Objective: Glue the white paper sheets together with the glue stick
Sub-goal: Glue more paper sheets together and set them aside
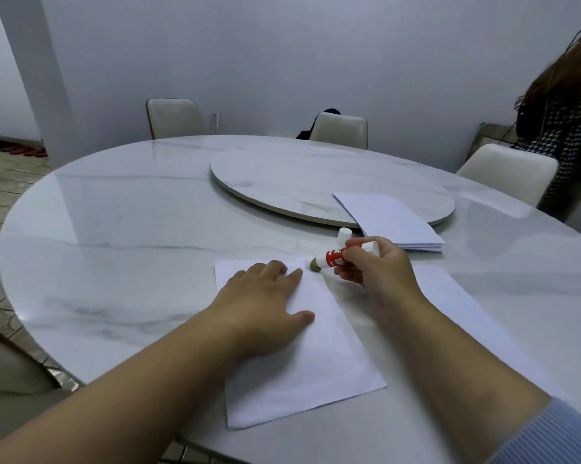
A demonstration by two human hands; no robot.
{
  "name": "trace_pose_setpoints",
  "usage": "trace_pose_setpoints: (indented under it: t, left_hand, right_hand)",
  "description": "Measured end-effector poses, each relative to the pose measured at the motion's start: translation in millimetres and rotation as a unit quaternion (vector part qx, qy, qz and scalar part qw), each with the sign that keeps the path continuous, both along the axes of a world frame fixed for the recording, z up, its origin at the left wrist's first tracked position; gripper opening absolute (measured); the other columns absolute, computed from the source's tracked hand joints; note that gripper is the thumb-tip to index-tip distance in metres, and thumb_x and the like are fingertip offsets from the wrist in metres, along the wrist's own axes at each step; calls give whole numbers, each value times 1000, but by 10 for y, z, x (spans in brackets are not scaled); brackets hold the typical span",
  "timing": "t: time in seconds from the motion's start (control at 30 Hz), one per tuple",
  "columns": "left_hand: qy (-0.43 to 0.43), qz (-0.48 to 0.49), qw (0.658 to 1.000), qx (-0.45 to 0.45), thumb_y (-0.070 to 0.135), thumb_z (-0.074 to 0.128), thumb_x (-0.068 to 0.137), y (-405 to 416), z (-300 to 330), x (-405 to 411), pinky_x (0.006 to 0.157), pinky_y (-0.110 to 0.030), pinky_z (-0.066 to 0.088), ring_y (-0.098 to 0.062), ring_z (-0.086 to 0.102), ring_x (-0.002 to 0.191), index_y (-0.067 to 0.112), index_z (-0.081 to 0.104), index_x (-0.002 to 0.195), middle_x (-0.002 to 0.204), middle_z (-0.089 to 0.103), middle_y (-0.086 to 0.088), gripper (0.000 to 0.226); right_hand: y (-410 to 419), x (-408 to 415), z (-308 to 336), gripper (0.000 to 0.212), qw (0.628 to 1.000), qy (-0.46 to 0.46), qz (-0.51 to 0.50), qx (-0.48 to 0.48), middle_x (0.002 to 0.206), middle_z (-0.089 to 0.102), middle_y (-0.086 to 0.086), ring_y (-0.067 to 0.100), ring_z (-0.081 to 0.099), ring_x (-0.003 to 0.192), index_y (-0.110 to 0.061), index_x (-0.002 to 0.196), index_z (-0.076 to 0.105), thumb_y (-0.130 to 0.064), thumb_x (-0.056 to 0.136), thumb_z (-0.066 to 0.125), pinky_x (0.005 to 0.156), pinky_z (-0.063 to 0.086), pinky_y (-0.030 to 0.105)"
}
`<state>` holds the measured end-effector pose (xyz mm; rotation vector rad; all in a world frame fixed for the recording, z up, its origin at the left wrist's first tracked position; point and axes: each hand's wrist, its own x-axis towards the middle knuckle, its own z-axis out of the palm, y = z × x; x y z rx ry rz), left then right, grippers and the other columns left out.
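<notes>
A white paper sheet (322, 363) lies flat on the marble table in front of me. My left hand (265, 306) presses on its upper part with straight fingers. My right hand (379, 266) grips a red and white glue stick (332, 257), uncapped, its greenish tip touching the sheet's far right corner. A second white sheet (466, 303) lies to the right, partly under my right forearm. The white cap (344, 235) stands on the table just beyond the glue stick.
A stack of white paper sheets (389, 222) rests at the edge of the round turntable (282, 172). White chairs (339, 130) ring the table's far side. A person (560, 112) stands at the far right.
</notes>
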<state>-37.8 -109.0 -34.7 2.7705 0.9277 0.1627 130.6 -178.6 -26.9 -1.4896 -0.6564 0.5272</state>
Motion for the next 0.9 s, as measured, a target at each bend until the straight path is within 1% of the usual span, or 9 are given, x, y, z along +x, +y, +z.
trace_pose_setpoints:
  t: [0.07, 0.2, 0.43, 0.53, 0.6, 0.67, 0.73, 0.8, 0.9]
  left_hand:
    - [9, -1, 1000, 23, 61, 30, 86, -8, -32, 22, 113, -34, 12, -17, 13, 139, 32, 14, 147, 155, 15, 6, 69]
    - [15, -11, 999, 35, 61, 29, 85, 11, -63, 61, 112, -39, 13, -17, 13, 138, 30, 18, 146, 158, 7, 10, 69]
    - [-8, -26, 999, -21, 58, 39, 77, 94, -47, 111, 103, -35, 14, -16, 16, 128, 32, 25, 138, 156, 12, 16, 68]
    - [-23, -13, 998, -54, 59, 41, 67, 103, -47, 127, 93, -32, 17, -17, 18, 120, 35, 28, 132, 153, 15, 19, 70]
    - [-26, -4, 997, -68, 58, 43, 64, 100, -46, 132, 91, -32, 17, -16, 18, 113, 37, 29, 129, 152, 15, 20, 70]
    - [-25, 14, 995, -100, 58, 49, 64, 112, -24, 132, 89, -31, 18, -18, 17, 104, 40, 29, 127, 138, 24, 16, 68]
    - [-24, 35, 990, -138, 57, 55, 65, 126, 5, 140, 85, -31, 18, -20, 16, 99, 44, 26, 128, 111, 22, 9, 71]
    - [-23, 45, 988, -149, 57, 56, 64, 132, 19, 160, 83, -32, 20, -23, 19, 98, 46, 24, 130, 103, 23, 6, 74]
    - [-48, 35, 988, -145, 58, 54, 70, 131, 13, 191, 82, -32, 18, -17, 13, 90, 43, 31, 124, 97, 27, 8, 61]
  right_hand:
    - [-12, 5, -24, 19, 1000, 4, 0, -5, 69, 73, 5, 19, 69, 63, -15, 81, 68, -18, 63, 66, 75, 59, 33]
    - [-15, -33, -55, 12, 1000, -18, 17, -6, 78, 75, 6, 17, 72, 66, -20, 80, 69, -12, 71, 69, 73, 59, 27]
    - [-5, -59, -56, 21, 999, -48, 9, -9, 89, 69, 5, 26, 73, 83, -23, 78, 70, -3, 72, 68, 88, 56, 42]
    - [23, -67, -55, 22, 996, -79, 15, -25, 85, 69, -1, 23, 73, 82, -24, 81, 68, -3, 78, 64, 84, 56, 35]
    - [30, -55, -25, 19, 988, -139, 23, -57, 88, 68, -1, 21, 68, 83, -26, 83, 66, -8, 79, 62, 73, 53, 27]
    - [49, -32, 36, 16, 979, -185, 37, -80, 90, 65, -3, 17, 61, 81, -25, 85, 67, -12, 78, 60, 64, 43, 21]
    - [77, 1, 104, 15, 972, -214, 40, -92, 85, 64, -7, 16, 58, 76, -25, 82, 67, -12, 77, 60, 61, 41, 21]
    - [104, 25, 155, 15, 968, -225, 45, -96, 88, 64, -8, 17, 58, 73, -26, 78, 66, -13, 77, 60, 63, 43, 24]
    - [125, 44, 178, 14, 961, -249, 54, -106, 87, 62, -11, 12, 57, 72, -30, 75, 64, -16, 77, 62, 62, 41, 22]
